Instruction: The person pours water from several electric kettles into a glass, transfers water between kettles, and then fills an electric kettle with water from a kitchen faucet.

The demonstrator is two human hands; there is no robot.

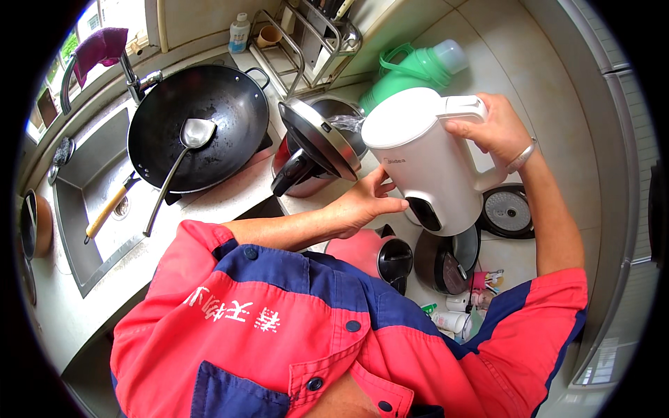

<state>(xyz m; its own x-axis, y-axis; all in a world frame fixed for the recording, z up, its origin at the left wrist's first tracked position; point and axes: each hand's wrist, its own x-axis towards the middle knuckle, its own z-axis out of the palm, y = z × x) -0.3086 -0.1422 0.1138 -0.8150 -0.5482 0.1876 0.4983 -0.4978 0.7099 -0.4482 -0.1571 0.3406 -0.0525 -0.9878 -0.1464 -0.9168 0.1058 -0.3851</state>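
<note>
My right hand [494,128] grips the handle of a white Midea electric jug [428,162], which is tilted to the left. With fingers spread, my left hand [360,204] steadies the jug's side, its thumb near the dark oval panel. Clear water [346,123] runs from the jug's spout into the open mouth of a red and steel vessel [300,180] on the counter. That vessel's round lid [321,138], with a black handle, is raised and hides part of the opening. The water level inside cannot be seen.
A black wok [157,125] holds a metal spatula [197,133], left of the vessel beside a steel sink [73,214]. Behind stand a wire rack [292,52] and a green thermos flask [407,70]. Nearer me are a pink kettle [355,251], a dark cooker [439,261] and a round lid [507,209].
</note>
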